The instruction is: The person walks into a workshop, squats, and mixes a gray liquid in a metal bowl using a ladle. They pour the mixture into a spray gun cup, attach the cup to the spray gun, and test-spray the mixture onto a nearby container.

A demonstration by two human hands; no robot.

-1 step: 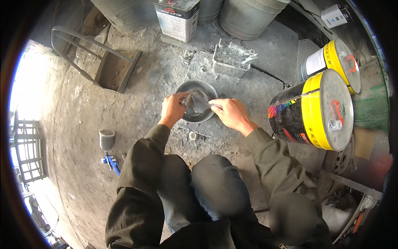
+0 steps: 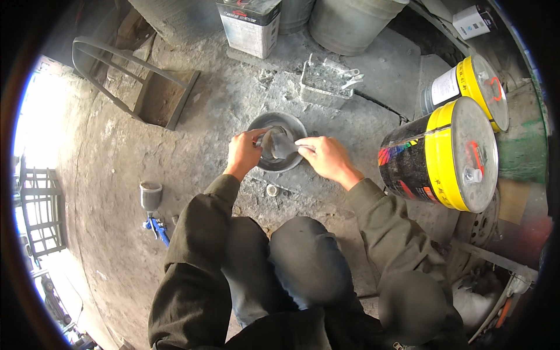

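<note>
On the floor in front of me stands a round grey metal bowl (image 2: 299, 129) with a smaller round container (image 2: 266, 143) inside it. The fingers and thumb of my left hand (image 2: 244, 154) are closed on the left side of that small container. My right hand (image 2: 328, 157) pinches the handle of a putty knife (image 2: 283, 146) from the right. Its wide grey blade reaches into the small container, tilted toward my left hand. What lies under the blade is hidden.
A blue spray gun (image 2: 156, 228) with a grey cup lies at left. Beyond the bowl are a grimy tray (image 2: 326, 98) with tools and a square can (image 2: 251, 32). A yellow-banded drum (image 2: 402, 157) stands at right. Nearby are a metal-framed step (image 2: 185, 96) and a small cap (image 2: 272, 190).
</note>
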